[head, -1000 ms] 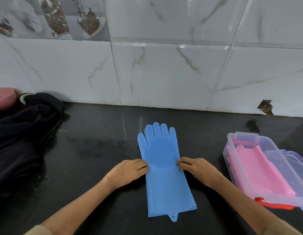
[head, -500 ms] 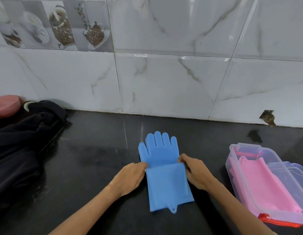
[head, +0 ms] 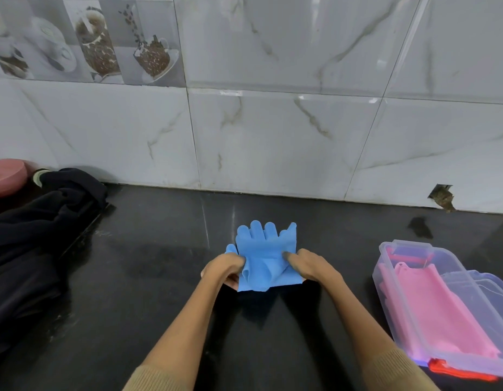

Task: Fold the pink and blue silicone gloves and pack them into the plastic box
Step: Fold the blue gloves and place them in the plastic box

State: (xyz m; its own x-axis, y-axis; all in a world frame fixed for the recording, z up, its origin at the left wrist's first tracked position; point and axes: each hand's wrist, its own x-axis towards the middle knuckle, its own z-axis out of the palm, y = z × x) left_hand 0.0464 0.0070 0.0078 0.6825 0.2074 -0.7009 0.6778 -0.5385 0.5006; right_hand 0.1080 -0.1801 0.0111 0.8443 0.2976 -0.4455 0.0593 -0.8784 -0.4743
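The blue silicone glove [head: 264, 253] is folded over on itself in the middle of the black counter, its fingers pointing toward the wall. My left hand [head: 225, 268] pinches its left edge and my right hand [head: 309, 265] grips its right edge; the glove looks lifted slightly off the surface. The pink glove [head: 430, 309] lies folded inside the clear plastic box [head: 385, 249] at the right, which has red latches.
The box's clear lid [head: 481, 289] leans over the box's right side. A dark cloth [head: 33, 241] is heaped at the left, with a pink round object [head: 6, 172] behind it. The tiled wall [head: 273, 136] rises behind the black counter [head: 149, 277].
The cuff half of the blue glove has been folded up over the palm and fingers. Both hands moved with it, and the view tilted slightly upward.
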